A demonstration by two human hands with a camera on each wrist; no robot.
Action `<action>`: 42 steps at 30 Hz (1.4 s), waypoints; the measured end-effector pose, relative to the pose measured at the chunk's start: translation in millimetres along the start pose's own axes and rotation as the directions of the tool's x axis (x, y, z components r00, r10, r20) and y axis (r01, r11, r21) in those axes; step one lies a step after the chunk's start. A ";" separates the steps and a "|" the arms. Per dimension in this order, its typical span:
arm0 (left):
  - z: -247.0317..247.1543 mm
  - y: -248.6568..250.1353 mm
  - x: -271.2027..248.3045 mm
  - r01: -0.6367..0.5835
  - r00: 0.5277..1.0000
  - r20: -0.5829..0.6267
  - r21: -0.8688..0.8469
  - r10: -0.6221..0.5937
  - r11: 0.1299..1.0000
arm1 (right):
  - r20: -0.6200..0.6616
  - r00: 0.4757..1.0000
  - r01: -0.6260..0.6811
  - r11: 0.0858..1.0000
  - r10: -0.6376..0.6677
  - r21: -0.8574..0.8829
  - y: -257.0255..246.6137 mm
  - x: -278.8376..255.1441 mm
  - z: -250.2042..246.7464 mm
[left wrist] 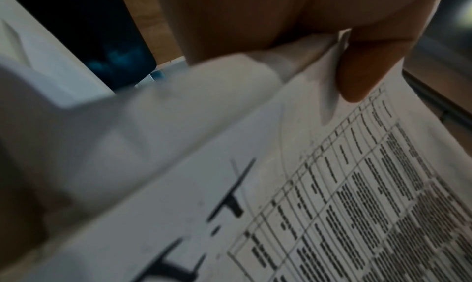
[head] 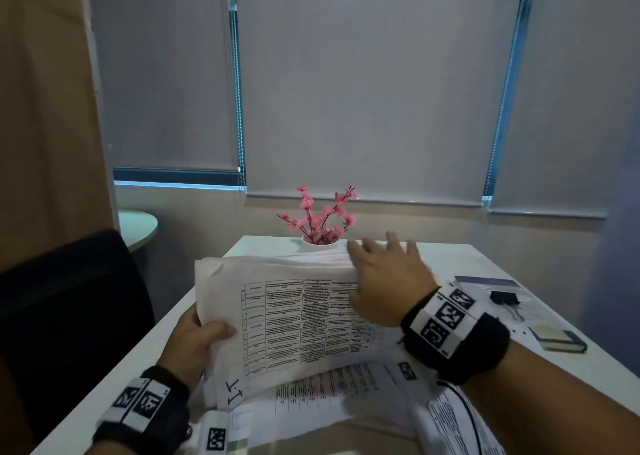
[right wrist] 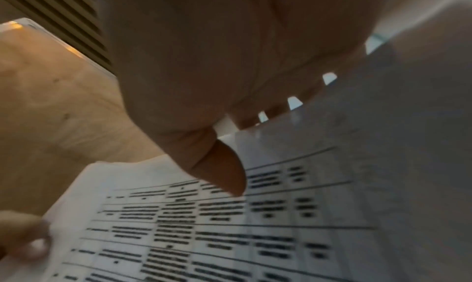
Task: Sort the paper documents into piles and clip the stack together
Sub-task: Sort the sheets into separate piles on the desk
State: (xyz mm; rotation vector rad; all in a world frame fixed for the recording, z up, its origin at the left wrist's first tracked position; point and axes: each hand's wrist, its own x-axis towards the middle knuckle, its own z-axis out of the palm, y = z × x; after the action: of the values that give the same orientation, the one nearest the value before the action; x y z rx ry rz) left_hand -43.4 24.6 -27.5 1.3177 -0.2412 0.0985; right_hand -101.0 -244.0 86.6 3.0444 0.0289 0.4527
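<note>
Mid-sort, I judge: my left hand [head: 194, 343] pinches the stack [head: 277, 316] at its near-left edge, thumb on top, my right hand [head: 384, 281] lies flat with fingers spread on its far edge, loose sheets [head: 329, 399] under my wrists, clip [head: 505, 298] unused right of my right hand.

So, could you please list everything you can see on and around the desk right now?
stack: one, white printed sheets, lifted over the desk
loose sheets: several, white, on the desk under the stack
binder clip: one, black, right side of the desk
notebook: one, dark cover, right edge
flowers: one pink bunch, white pot, far edge
desk: one, white
chair: one, black, left
blinds: grey, behind
left hand: grip on the stack's left edge
right hand: flat on the stack's top
</note>
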 end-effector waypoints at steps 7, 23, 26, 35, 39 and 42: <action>4.0 4.0 -5.2 -0.013 1.000 0.004 0.007 0.013 1.000 | -0.088 0.949 0.312 0.945 -0.304 0.096 -81.1 9.4 -5.6; -5.4 18.1 -6.8 -0.005 0.999 -0.036 0.282 0.015 0.959 | 0.224 0.974 0.048 0.999 -0.042 -0.021 28.7 29.2 -25.2; -14.2 33.2 -3.8 -0.026 1.000 0.006 0.391 0.026 0.920 | 0.220 0.974 0.033 0.997 -0.046 0.063 46.5 23.2 -21.9; 121.4 133.4 -41.8 -0.417 0.905 0.379 0.879 0.191 0.231 | 0.135 0.986 0.084 0.991 -0.098 0.106 44.5 9.6 -20.7; 168.5 110.6 -14.1 -0.404 0.914 0.402 0.899 -0.049 -0.169 | 0.062 0.988 0.134 0.987 -0.140 0.093 35.2 -1.3 -28.6; 168.5 112.1 3.4 -0.411 0.911 0.400 0.900 -0.101 -0.143 | -0.036 0.984 0.179 0.977 -0.176 0.114 30.8 -10.9 -35.8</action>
State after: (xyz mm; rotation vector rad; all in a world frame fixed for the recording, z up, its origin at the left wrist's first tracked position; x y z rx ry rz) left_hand -83.5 -110.4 118.0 3.0003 -0.7656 0.3224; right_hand -121.6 -272.9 119.6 3.1114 0.3378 0.4925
